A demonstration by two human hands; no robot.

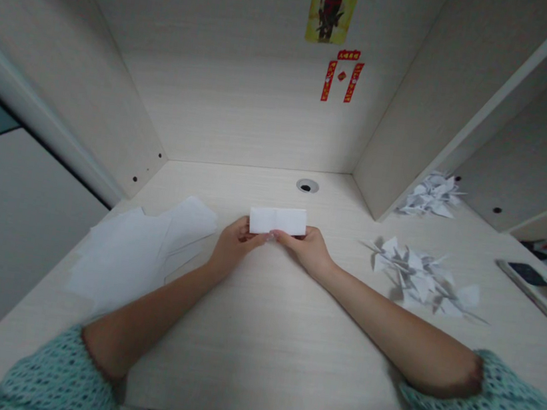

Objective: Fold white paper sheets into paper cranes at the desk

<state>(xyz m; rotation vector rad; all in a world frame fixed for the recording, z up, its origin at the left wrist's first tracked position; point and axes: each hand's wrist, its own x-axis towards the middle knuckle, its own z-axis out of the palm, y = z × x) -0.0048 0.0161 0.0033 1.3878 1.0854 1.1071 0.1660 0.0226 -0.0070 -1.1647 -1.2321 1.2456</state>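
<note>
A white sheet of paper [278, 220], folded into a narrow rectangle with a faint crease across its middle, is held up over the desk. My left hand [239, 239] grips its left end, thumb along the lower edge and fingers behind. At the other end my right hand [309, 247] pinches it the same way, and the two thumb tips nearly meet below the centre. The fingers behind the paper are mostly hidden. Left of my left hand lies a spread of loose white paper sheets [125, 259], partly covered by my forearm.
Folded white paper pieces with pointed ends [413, 274] lie heaped on the right of the desk [253, 357]. A similar heap [433, 194] sits behind the divider panel [406, 115]. A cable hole [307, 186] is near the back wall. A flat printed item [539, 287] lies far right.
</note>
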